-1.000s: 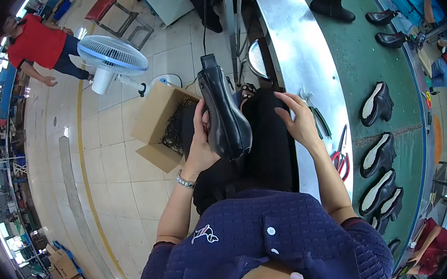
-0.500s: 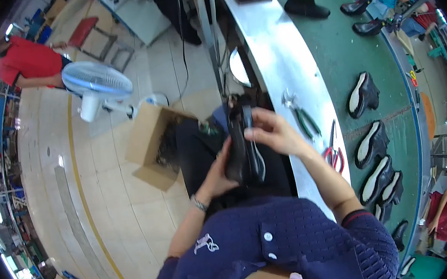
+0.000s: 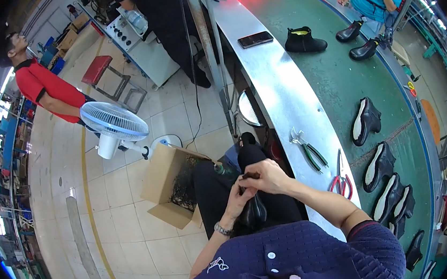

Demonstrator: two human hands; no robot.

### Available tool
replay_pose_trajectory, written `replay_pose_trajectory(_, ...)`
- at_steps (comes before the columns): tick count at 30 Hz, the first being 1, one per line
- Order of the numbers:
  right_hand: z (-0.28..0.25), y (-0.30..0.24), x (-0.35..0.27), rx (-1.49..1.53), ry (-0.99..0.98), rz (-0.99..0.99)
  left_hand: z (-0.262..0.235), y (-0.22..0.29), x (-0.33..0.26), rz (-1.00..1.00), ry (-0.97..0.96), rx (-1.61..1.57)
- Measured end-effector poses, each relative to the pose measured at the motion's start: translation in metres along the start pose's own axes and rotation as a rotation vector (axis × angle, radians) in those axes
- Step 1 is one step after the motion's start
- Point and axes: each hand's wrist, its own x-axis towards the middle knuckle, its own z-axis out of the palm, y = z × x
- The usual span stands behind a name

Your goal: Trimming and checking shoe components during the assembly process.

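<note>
A black boot [image 3: 255,212] rests toe toward me on my dark-trousered lap. My left hand [image 3: 235,202] is closed around its upper part from the left. Coming in from the right, my right hand [image 3: 269,177] pinches the dark top edge of the boot, and its fingertips almost meet those of the left. Both hands cover much of the boot's opening, so the inside is hidden. On the metal edge of the bench to my right lie green-handled pliers [image 3: 310,152] and a red-handled tool [image 3: 340,182].
An open cardboard box [image 3: 163,172] with dark scraps stands left of my legs, near a fan [image 3: 114,121]. Several black boots and shoes [image 3: 378,165] line the green belt [image 3: 325,76] on the right. A phone [image 3: 255,39] lies farther up; people stand beyond.
My hands have come together at the boot's top; the right had been at its side. The boot sits closer to me, and the view has tilted up, showing more of the far end.
</note>
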Motion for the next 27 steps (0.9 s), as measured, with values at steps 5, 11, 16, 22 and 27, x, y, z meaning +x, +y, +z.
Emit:
replay_pose_trajectory(5, -0.008, 0.022, 0.037, 0.059, -0.027, -0.076, -0.004, 0.021, 0.027, 0.049, 0.229, 0.007)
replay_pose_trajectory(11, -0.021, 0.034, -0.008, 0.505, -0.218, 0.198, -0.005, 0.034, 0.023, -0.045, 0.190, -0.153)
replay_pose_trajectory(16, -0.007, 0.018, -0.026, 0.477, -0.230, 0.184, 0.006, 0.035, 0.012, -0.115, 0.212, -0.168)
replay_pose_trajectory(22, -0.001, 0.007, -0.026, 0.282, -0.236, 0.213, 0.018, 0.035, 0.006, -0.075, 0.319, -0.063)
replay_pose_trajectory(27, 0.002, 0.013, -0.023, 0.126, -0.195, 0.090, 0.016, 0.035, 0.012, -0.042, 0.313, -0.031)
